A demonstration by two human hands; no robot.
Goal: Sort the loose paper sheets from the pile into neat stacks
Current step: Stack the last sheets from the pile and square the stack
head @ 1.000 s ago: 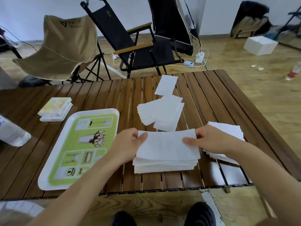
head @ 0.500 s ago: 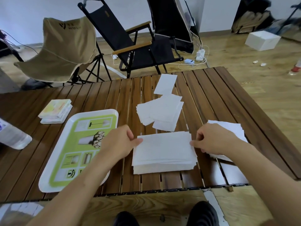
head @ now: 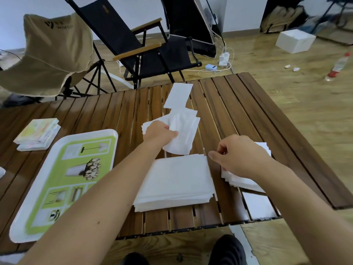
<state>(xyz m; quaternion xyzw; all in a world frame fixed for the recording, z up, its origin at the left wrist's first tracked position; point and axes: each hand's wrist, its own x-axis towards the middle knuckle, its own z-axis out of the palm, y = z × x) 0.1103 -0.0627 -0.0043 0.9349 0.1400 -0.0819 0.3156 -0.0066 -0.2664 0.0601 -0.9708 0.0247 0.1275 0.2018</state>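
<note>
A neat stack of white paper sheets (head: 175, 180) lies near the front edge of the slatted wooden table (head: 238, 104). Behind it is a loose pile of white sheets (head: 185, 127). My left hand (head: 159, 133) reaches over the stack and pinches a sheet of that pile, which bunches up under the fingers. My right hand (head: 236, 155) hovers with curled fingers and holds nothing, just right of the stack and above a second, rougher stack (head: 246, 180). A single sheet (head: 178, 95) lies farther back.
A white and green tray (head: 63, 180) lies at the left, with a small pile of colourful booklets (head: 38, 133) behind it. Two folding chairs (head: 141, 46) stand beyond the table's far edge. A white box (head: 295, 40) and a bottle (head: 339, 66) are on the floor at the right.
Both hands have let go of the neat stack. My left hand moved forward to the loose pile and took hold of a sheet. My right hand lifted slightly and stays beside the stack.
</note>
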